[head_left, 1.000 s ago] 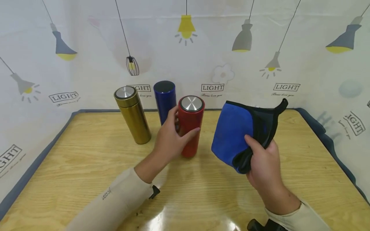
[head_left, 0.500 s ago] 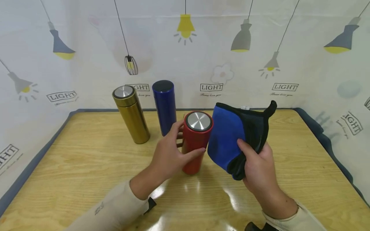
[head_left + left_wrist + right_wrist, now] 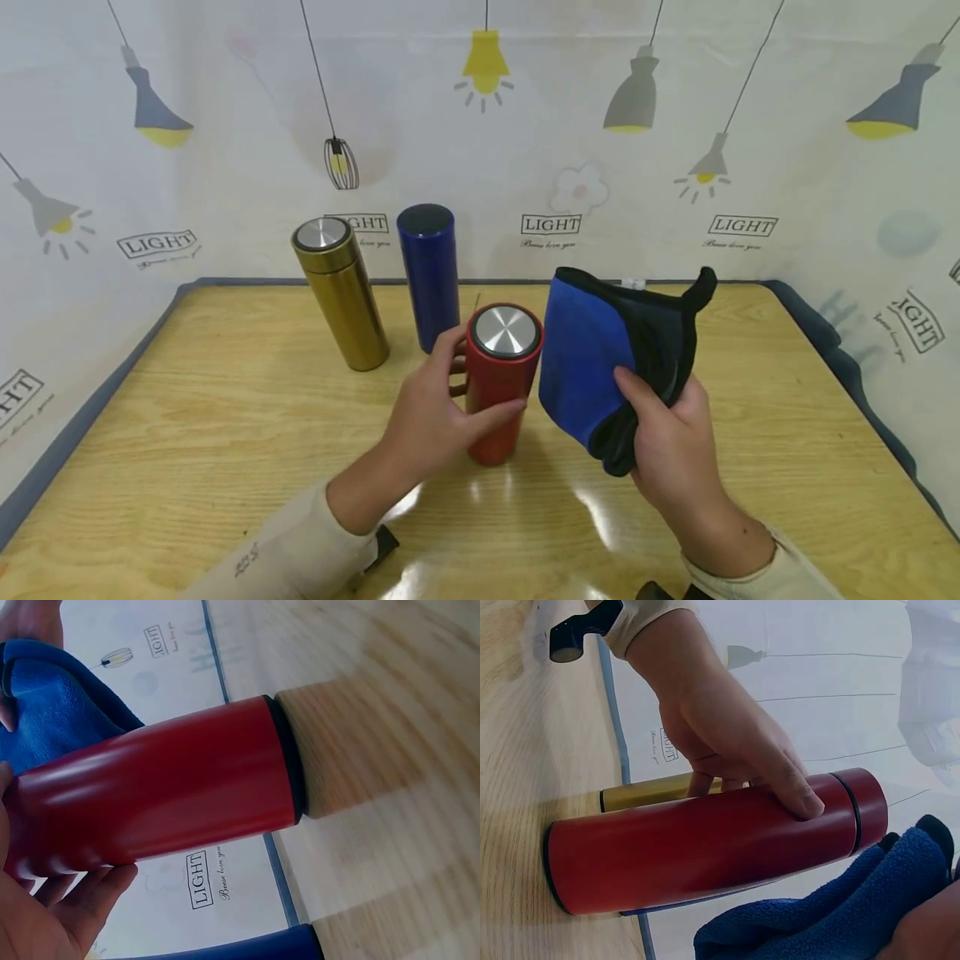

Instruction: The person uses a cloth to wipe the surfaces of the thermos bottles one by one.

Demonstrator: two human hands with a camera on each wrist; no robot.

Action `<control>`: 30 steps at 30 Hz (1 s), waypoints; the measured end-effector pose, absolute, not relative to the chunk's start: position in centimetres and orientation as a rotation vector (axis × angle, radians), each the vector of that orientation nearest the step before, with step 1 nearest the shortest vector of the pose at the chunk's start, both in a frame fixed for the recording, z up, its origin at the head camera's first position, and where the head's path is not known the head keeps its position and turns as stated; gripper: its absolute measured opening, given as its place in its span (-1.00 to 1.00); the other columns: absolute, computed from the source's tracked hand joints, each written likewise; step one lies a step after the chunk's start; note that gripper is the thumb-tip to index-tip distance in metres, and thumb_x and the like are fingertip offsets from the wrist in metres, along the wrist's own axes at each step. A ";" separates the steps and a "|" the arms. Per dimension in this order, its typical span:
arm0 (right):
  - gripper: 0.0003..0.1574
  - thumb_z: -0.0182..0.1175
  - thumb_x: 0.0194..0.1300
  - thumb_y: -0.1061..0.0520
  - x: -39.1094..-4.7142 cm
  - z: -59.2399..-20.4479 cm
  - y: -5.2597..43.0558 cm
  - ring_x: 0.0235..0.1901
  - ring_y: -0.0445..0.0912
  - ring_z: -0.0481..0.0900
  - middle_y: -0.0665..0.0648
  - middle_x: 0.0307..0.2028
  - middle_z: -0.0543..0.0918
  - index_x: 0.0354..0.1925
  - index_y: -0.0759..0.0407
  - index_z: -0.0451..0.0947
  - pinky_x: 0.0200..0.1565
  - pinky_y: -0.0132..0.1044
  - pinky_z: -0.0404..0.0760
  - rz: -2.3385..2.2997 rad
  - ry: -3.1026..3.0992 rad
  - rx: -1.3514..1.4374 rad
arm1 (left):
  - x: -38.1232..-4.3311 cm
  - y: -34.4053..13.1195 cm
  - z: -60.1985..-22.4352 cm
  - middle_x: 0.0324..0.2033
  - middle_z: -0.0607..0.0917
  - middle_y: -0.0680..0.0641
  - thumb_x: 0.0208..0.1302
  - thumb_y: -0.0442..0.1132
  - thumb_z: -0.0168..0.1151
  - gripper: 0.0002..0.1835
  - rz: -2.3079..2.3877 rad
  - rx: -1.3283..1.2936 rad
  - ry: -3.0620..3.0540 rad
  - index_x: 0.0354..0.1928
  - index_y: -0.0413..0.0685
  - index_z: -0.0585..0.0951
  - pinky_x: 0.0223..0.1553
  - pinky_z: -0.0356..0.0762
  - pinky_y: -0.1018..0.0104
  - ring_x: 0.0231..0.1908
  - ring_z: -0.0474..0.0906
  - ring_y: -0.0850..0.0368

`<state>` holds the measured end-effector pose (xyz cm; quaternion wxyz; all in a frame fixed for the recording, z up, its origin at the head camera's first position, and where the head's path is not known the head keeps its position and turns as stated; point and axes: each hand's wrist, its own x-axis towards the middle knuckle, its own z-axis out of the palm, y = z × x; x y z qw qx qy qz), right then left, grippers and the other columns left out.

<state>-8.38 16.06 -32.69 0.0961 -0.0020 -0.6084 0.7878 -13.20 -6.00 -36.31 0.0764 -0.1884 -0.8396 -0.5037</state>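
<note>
My left hand grips the red thermos flask around its upper half, thumb across the near side. The flask stands upright with its base at the table, under a shiny silver-topped lid. In my right hand is a folded cloth, fuzzy blue with a black border and a black loop at one corner. Its blue edge comes right up to the flask's right side in the head view. The right wrist view shows the left thumb and fingers wrapped over the red flask, with the blue cloth beside the lid end.
Behind and left of the red flask stand a gold thermos flask and a blue thermos flask. The wooden table ends at a wall sheet printed with lamps.
The left hand has brought the red flask nearer and slightly right, away from the blue flask. My right hand has shifted the cloth left, closer to the flask.
</note>
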 end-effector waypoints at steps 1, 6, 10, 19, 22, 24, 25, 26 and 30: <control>-0.63 0.07 0.49 0.27 -8.4 -32.7 16.0 0.06 -0.11 0.68 0.03 0.08 0.67 0.22 0.17 0.40 0.07 -0.29 0.68 2.332 -1.805 -0.003 | -13.2 -6.1 -36.3 0.09 0.65 0.02 -0.01 -0.01 0.60 -0.06 -1.514 -0.564 -2.518 0.39 0.16 0.28 -0.08 0.72 0.24 0.04 0.62 0.10; -0.64 0.09 0.49 0.25 -8.3 -32.8 15.8 0.04 -0.13 0.68 0.01 0.05 0.68 0.20 0.15 0.42 0.06 -0.31 0.68 2.307 -1.853 -0.048 | -13.2 -6.3 -36.4 0.11 0.63 0.03 0.00 0.01 0.60 -0.06 -1.524 -0.567 -2.557 0.40 0.14 0.28 -0.07 0.72 0.24 0.05 0.61 0.10; -0.66 0.10 0.47 0.27 -8.3 -32.8 15.5 0.03 -0.13 0.68 -0.01 0.03 0.68 0.17 0.15 0.44 0.06 -0.31 0.68 2.273 -1.895 -0.083 | -13.3 -6.6 -36.3 0.15 0.60 0.06 0.01 0.05 0.58 -0.08 -1.535 -0.589 -2.599 0.39 0.11 0.32 -0.05 0.72 0.25 0.08 0.60 0.12; -0.63 0.15 0.44 0.23 -7.9 -33.1 15.4 0.01 -0.22 0.66 -0.08 -0.01 0.68 0.18 0.18 0.50 0.05 -0.46 0.62 1.969 -2.159 -0.048 | -13.5 -6.9 -36.1 0.19 0.57 0.12 -0.02 0.09 0.59 -0.08 -1.602 -0.608 -2.643 0.39 0.20 0.34 -0.03 0.72 0.19 0.11 0.59 0.13; -0.67 0.16 0.42 0.26 -7.7 -33.4 15.3 -0.05 -0.23 0.66 -0.10 -0.06 0.70 0.13 0.23 0.55 0.00 -0.48 0.62 1.866 -2.203 0.026 | -13.4 -7.0 -36.2 0.19 0.57 0.12 -0.02 0.07 0.59 -0.08 -1.613 -0.604 -2.646 0.39 0.20 0.34 -0.02 0.71 0.19 0.12 0.59 0.12; -0.68 0.16 0.41 0.30 -7.6 -33.6 15.2 -0.06 -0.23 0.66 -0.09 -0.08 0.70 0.11 0.27 0.56 -0.01 -0.48 0.62 1.835 -2.204 0.088 | -13.4 -6.9 -36.2 0.20 0.57 0.11 -0.01 0.06 0.59 -0.09 -1.617 -0.601 -2.641 0.39 0.18 0.34 -0.02 0.71 0.19 0.12 0.59 0.12; -0.68 0.15 0.41 0.31 -7.6 -33.7 15.1 -0.07 -0.23 0.66 -0.09 -0.08 0.70 0.11 0.28 0.56 -0.01 -0.47 0.62 1.835 -2.202 0.112 | -13.4 -6.9 -36.2 0.20 0.57 0.12 -0.01 0.06 0.59 -0.09 -1.616 -0.599 -2.638 0.39 0.18 0.34 -0.02 0.71 0.19 0.12 0.59 0.12; -0.67 0.16 0.40 0.32 -7.6 -33.7 15.1 -0.07 -0.23 0.66 -0.09 -0.07 0.71 0.11 0.28 0.57 -0.01 -0.48 0.62 1.834 -2.200 0.129 | -13.4 -6.9 -36.3 0.19 0.57 0.11 -0.02 0.05 0.60 -0.09 -1.614 -0.599 -2.634 0.38 0.17 0.35 -0.02 0.71 0.20 0.11 0.59 0.12; -0.64 0.18 0.39 0.30 -7.6 -33.7 14.9 -0.07 -0.22 0.66 -0.09 -0.06 0.70 0.13 0.26 0.57 -0.02 -0.45 0.63 1.868 -2.219 0.138 | -13.3 -6.8 -36.4 0.18 0.58 0.09 -0.03 0.05 0.60 -0.10 -1.606 -0.606 -2.617 0.36 0.12 0.37 -0.03 0.71 0.22 0.10 0.60 0.11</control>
